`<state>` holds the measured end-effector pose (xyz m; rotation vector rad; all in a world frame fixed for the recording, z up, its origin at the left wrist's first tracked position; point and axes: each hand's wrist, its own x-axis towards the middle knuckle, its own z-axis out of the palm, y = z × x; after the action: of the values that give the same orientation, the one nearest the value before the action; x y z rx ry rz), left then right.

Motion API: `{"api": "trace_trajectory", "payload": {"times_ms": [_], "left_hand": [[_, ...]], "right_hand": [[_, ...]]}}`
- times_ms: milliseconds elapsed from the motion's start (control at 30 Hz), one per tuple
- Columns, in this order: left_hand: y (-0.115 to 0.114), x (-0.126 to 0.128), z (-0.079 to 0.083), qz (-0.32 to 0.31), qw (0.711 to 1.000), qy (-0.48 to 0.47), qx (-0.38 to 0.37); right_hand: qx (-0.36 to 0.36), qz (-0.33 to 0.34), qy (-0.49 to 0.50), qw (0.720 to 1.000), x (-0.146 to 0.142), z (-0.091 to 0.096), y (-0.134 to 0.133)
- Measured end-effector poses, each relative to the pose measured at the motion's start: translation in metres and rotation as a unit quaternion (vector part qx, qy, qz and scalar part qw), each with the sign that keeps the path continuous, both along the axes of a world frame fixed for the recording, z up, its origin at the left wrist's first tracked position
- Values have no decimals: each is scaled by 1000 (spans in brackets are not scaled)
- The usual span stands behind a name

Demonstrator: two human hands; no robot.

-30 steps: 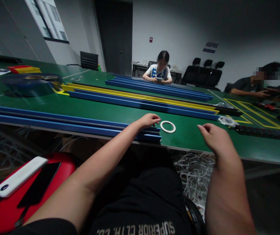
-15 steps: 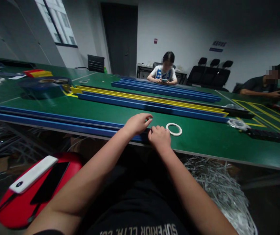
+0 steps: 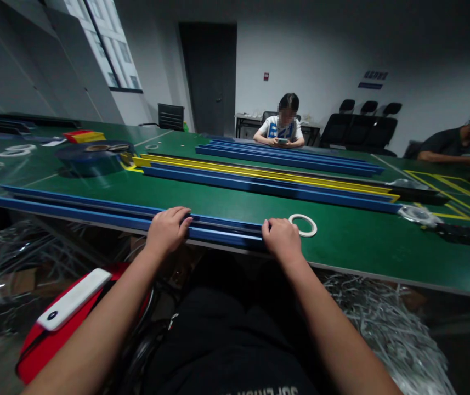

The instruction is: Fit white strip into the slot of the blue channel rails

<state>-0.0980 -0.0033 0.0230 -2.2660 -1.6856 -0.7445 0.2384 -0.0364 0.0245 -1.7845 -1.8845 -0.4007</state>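
Observation:
A long blue rail [image 3: 95, 213] lies along the near edge of the green table [image 3: 354, 241]. My left hand [image 3: 167, 230] is closed over the rail partway along it, fingers curled across its top. My right hand [image 3: 281, 239] grips the rail's right end, fingers wrapped round it. A white tape ring [image 3: 303, 225] lies flat on the table just right of my right hand, not touched.
More blue and yellow rails [image 3: 267, 178] lie across the table's middle. A dark blue roll [image 3: 90, 156] sits at the left. A red case with a white device [image 3: 70, 307] is beside my left leg. One person [image 3: 282, 127] sits opposite, another person [image 3: 460, 144] at right. Shredded scraps [image 3: 383, 329] cover the floor.
My left hand slid left along the blue rail, away from its end. My right hand came in from the right and closed on the rail's end. The view shifted left.

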Motion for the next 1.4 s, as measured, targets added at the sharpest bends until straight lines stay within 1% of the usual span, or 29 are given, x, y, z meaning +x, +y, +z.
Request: {"api": "trace_trajectory", "payload": {"times_ms": [100, 167, 233, 333, 400, 433, 500, 567, 633, 700, 767, 800, 833, 867, 900, 933, 967, 1000, 1033, 1100, 1133, 1167, 1200, 1233, 1300, 1333, 1400], "left_hand": [[11, -27, 0, 48, 999, 6, 13], [19, -39, -4, 57, 998, 12, 28], [25, -45, -9, 56, 997, 19, 46], [29, -45, -16, 55, 996, 17, 71], [26, -35, -18, 51, 995, 6, 81], [24, -26, -19, 47, 995, 0, 83], [17, 1, -19, 35, 996, -13, 79], [9, 37, -18, 30, 996, -29, 76], [1, 80, -17, 21, 997, -39, 63], [-6, 125, -14, 5, 998, -44, 41], [-13, 170, -12, -20, 999, -44, 17], [-16, 192, -10, -31, 999, -44, 5], [-20, 213, -9, -44, 998, -46, -4], [-23, 233, -7, -58, 997, -49, -11], [-27, 250, -5, -70, 996, -55, -16], [-31, 266, -4, -82, 994, -64, -20], [-34, 278, -2, -94, 993, -75, -22], [-36, 286, -1, -104, 991, -85, -25], [-38, 291, 1, -118, 988, -93, -29], [-38, 288, 3, -160, 982, -95, -38], [-35, 280, 4, -185, 978, -88, -42], [-31, 269, 5, -215, 973, -75, -46], [-26, 254, 6, -231, 970, -62, -48], [-19, 237, 7, -228, 971, -50, -48], [-1, 193, 9, -186, 981, -31, -54], [9, 168, 10, -164, 984, -19, -64], [29, 113, 13, -98, 992, -1, -75]], "right_hand": [[-14, -7, 4, 1000, 0, 2, 0], [-29, -16, 2, 999, -2, 5, -1], [-48, -27, -8, 998, -5, 8, -2], [-75, -39, -21, 996, -7, 13, -4], [-88, -56, -26, 994, -1, 15, -6], [-93, -69, -27, 993, 6, 15, -7], [-107, -102, -25, 989, 30, 16, -10], [-135, -125, -20, 983, 67, 15, -14], [-163, -174, 1, 971, 112, 15, -18], [-195, -226, 24, 954, 158, 15, -23], [-209, -280, 31, 936, 191, 18, -28], [-208, -303, 25, 930, 199, 20, -29], [-201, -316, 17, 927, 202, 22, -29], [-192, -316, 10, 929, 198, 24, -28], [-182, -302, 7, 936, 190, 25, -27], [-170, -275, 10, 946, 177, 26, -26], [-173, -233, 22, 957, 163, 26, -25], [-179, -190, 26, 965, 148, 25, -24], [-177, -171, 13, 969, 135, 24, -23], [-160, -165, -19, 973, 120, 22, -24], [-155, -167, -33, 973, 118, 21, -26], [-154, -169, -40, 973, 121, 20, -28], [-156, -171, -44, 972, 126, 19, -30], [-160, -173, -46, 971, 135, 19, -32], [-167, -178, -51, 968, 159, 17, -37], [-171, -177, -54, 968, 173, 16, -39], [-178, -179, -58, 966, 208, 14, -44]]}}
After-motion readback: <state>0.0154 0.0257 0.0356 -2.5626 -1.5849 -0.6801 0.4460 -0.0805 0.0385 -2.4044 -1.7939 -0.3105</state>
